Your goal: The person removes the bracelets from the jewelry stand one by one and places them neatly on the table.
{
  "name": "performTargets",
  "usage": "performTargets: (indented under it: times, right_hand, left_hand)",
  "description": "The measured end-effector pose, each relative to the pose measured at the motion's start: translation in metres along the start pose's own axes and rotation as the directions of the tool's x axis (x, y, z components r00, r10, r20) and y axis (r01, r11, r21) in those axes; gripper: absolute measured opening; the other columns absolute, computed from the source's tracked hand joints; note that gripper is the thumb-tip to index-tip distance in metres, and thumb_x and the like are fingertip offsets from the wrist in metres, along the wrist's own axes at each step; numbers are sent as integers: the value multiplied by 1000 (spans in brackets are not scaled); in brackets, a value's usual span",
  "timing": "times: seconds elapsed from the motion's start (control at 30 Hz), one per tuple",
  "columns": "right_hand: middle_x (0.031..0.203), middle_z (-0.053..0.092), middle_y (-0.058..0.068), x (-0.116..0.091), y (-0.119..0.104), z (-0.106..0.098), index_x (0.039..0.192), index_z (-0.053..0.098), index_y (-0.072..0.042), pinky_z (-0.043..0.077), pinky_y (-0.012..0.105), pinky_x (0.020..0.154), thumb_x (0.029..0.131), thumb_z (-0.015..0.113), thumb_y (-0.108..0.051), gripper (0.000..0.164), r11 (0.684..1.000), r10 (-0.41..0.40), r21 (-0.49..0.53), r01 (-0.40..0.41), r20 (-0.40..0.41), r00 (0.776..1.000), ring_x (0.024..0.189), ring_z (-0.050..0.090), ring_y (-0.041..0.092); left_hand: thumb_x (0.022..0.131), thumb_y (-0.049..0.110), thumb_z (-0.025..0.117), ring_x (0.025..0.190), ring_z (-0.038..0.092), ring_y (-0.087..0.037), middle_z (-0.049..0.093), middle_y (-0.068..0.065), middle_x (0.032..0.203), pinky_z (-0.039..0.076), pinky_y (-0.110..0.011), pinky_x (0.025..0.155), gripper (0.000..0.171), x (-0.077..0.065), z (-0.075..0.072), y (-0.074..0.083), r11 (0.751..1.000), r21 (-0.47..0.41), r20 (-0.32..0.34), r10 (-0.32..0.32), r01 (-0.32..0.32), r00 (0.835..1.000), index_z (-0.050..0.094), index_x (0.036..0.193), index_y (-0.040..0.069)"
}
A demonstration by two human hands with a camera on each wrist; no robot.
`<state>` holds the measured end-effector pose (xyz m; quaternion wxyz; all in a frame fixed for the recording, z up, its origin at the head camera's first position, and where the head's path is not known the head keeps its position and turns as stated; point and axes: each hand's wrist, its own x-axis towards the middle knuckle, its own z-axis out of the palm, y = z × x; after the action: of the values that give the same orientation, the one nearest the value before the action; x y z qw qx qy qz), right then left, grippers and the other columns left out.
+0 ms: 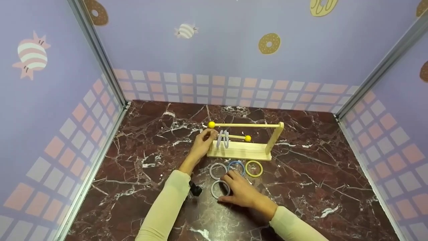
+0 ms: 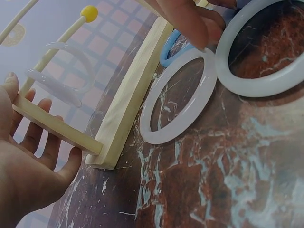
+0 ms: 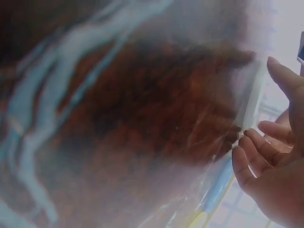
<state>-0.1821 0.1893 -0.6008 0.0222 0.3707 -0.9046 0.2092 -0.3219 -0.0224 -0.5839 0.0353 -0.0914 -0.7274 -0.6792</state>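
A wooden stand (image 1: 239,153) carries two pegs tipped with yellow balls, an upper one (image 1: 247,125) from its right post and a lower one from its left post. Two pale lilac rings (image 1: 218,140) hang on the lower peg. My left hand (image 1: 200,144) grips the short left post (image 2: 59,124), fingers behind it. On the table before the stand lies a pale whitish ring (image 1: 212,190); my right hand (image 1: 242,192) holds it across, thumb at the near edge and fingertips at the far edge. The right palm hides part of the table beneath.
Between that ring and the stand lie another pale ring (image 1: 211,171), a blue ring (image 1: 236,162) and a yellow ring (image 1: 254,176) in a row. Patterned lilac panels (image 1: 227,57) enclose the dark red marbled table (image 1: 311,174) at the back and both sides.
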Motion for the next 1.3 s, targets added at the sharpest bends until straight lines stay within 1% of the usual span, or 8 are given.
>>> performTargets:
  times: [0.23,0.4,0.47,0.7,0.9,1.03,1.13,1.3]
  right_hand:
    - [110,64,7,6,6,-21,119,67,-5,56,42,87,96,81,-33,40,995,2,104,8,-93,996,99,62,20]
    - [109,69,10,14,17,-42,117,69,-8,58,41,84,96,81,-29,32,986,63,166,-31,-191,980,97,68,24]
    - [108,70,7,15,22,-49,116,70,-11,58,40,82,97,80,-31,29,981,84,189,-41,-226,971,94,68,22]
    - [103,69,17,16,36,-60,116,68,-4,60,49,76,98,80,-22,29,956,132,290,-41,-302,944,91,68,35]
    - [105,70,16,25,42,-66,117,67,-2,61,46,74,94,83,-17,31,959,169,279,-59,-390,905,93,69,32]
    - [109,70,14,34,45,-70,119,69,-2,58,44,80,93,84,-22,37,967,176,246,-68,-450,875,99,68,31]
    - [114,68,12,41,47,-72,121,70,-4,55,45,87,93,85,-27,40,974,164,217,-64,-480,862,106,64,30]
    - [127,63,12,55,50,-73,133,66,-4,48,49,103,89,88,-35,59,986,146,143,-87,-481,865,120,58,33]
  left_hand:
    - [104,31,70,107,61,-19,72,-6,112,44,-37,101,26,0,1,0,1000,1,-24,12,-12,1000,74,117,9]
    - [105,32,69,105,62,-18,72,-5,111,45,-34,97,26,1,3,2,1000,-1,-21,5,-5,1000,74,116,9]
    - [105,34,69,104,62,-17,72,-4,112,46,-33,95,28,1,3,1,1000,3,-17,-2,2,1000,73,117,9]
    - [106,26,68,107,63,-30,70,-10,110,45,-32,91,27,-3,4,-1,1000,-28,-21,9,-10,1000,72,118,2]
    - [106,29,68,104,62,-23,71,-7,110,46,-32,92,25,-1,1,2,1000,1,-27,13,-12,1000,72,115,6]
    - [105,31,69,103,61,-18,70,-4,109,46,-33,93,26,-1,0,3,1000,4,-27,3,-3,1000,72,115,7]
    - [106,31,68,103,61,-18,70,-4,110,46,-33,93,25,-1,0,3,1000,6,-21,-8,8,1000,72,115,7]
    - [106,29,68,104,62,-17,70,-3,111,46,-31,96,25,-1,2,2,1000,-1,-14,-18,18,1000,73,117,7]
